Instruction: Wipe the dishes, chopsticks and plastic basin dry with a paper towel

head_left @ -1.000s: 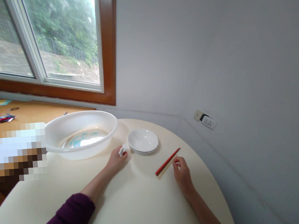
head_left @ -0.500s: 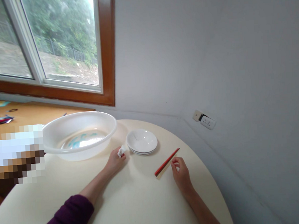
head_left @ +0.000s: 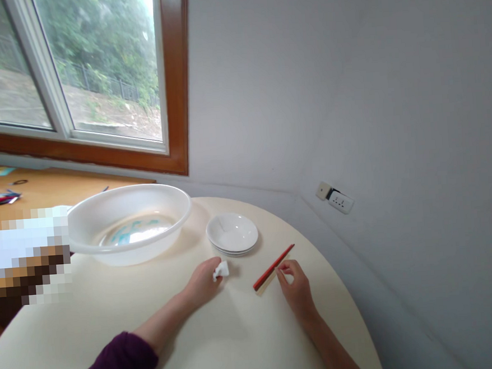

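My left hand (head_left: 204, 282) rests on the round cream table (head_left: 223, 338), its fingers closed around a small crumpled white tissue (head_left: 220, 270). My right hand (head_left: 294, 285) lies beside a pair of red chopsticks (head_left: 274, 267), with curled fingertips touching their near side. The chopsticks lie flat and slanted on the table. A stack of white shallow bowls (head_left: 232, 234) sits just beyond both hands.
A large clear plastic basin (head_left: 126, 222) with a little bluish water stands at the left. A wooden desk (head_left: 40, 190) with small items lies under the window (head_left: 69, 67). A wall socket (head_left: 337, 199) is on the grey wall at right. A blurred patch covers the left edge.
My left hand has slid with the tissue from beside the basin toward the chopsticks, nearer to me. My right hand has closed in against the chopsticks.
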`<action>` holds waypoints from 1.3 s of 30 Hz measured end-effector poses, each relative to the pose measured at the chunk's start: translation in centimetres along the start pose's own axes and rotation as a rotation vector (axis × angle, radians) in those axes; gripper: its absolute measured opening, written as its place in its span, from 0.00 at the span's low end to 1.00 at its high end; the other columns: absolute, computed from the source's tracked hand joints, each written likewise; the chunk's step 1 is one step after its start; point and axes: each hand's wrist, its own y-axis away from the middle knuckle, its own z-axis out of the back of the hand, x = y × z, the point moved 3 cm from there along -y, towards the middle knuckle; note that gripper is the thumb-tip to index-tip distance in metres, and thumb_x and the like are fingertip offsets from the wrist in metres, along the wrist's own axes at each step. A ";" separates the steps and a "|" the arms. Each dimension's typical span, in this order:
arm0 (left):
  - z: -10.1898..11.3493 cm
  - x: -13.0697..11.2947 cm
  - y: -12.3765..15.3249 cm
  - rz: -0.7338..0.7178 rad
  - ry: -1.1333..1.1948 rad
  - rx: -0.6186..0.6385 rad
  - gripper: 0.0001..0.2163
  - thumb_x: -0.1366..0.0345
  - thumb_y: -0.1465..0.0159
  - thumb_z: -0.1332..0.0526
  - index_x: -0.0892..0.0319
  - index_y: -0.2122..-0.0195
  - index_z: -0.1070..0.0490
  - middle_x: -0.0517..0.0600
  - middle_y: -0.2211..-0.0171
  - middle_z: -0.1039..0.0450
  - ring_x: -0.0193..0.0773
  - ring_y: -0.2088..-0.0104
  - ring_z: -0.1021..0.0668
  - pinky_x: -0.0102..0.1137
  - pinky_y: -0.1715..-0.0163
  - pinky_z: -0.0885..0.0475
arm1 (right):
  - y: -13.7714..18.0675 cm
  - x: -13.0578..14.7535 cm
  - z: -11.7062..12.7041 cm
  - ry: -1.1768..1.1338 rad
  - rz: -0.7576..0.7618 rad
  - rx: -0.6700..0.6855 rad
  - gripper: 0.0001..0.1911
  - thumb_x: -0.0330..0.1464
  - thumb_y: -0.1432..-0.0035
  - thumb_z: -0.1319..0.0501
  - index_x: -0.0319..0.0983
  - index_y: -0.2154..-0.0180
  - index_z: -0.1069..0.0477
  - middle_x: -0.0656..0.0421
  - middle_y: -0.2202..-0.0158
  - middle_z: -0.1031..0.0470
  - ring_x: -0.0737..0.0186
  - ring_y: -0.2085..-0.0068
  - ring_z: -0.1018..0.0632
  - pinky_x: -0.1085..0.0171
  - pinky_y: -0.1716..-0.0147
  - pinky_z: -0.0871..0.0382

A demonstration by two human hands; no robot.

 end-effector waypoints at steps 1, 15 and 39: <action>-0.5 -0.6 0.3 -0.022 -0.029 0.040 0.09 0.76 0.53 0.47 0.56 0.80 0.47 0.45 0.80 0.39 0.34 0.77 0.35 0.29 0.75 0.44 | 0.0 0.1 0.0 0.008 0.003 -0.001 0.07 0.36 0.46 0.43 0.41 0.73 0.37 0.60 0.74 0.33 0.62 0.71 0.30 0.61 0.70 0.30; -3.5 -4.5 2.7 -0.209 -0.051 0.300 0.07 0.75 0.50 0.48 0.55 0.75 0.44 0.46 0.75 0.36 0.35 0.72 0.31 0.27 0.73 0.40 | 0.4 5.0 0.1 -0.020 0.136 -0.043 0.08 0.30 0.46 0.42 0.41 0.76 0.38 0.59 0.74 0.32 0.61 0.69 0.29 0.61 0.67 0.32; -2.1 -6.0 3.3 -0.501 0.007 0.126 0.21 0.72 0.40 0.48 0.59 0.44 0.41 0.59 0.53 0.34 0.43 0.53 0.31 0.39 0.53 0.33 | 2.8 4.9 -3.2 -0.528 -0.346 0.117 0.08 0.37 0.45 0.42 0.40 0.67 0.39 0.64 0.78 0.34 0.68 0.77 0.30 0.69 0.77 0.36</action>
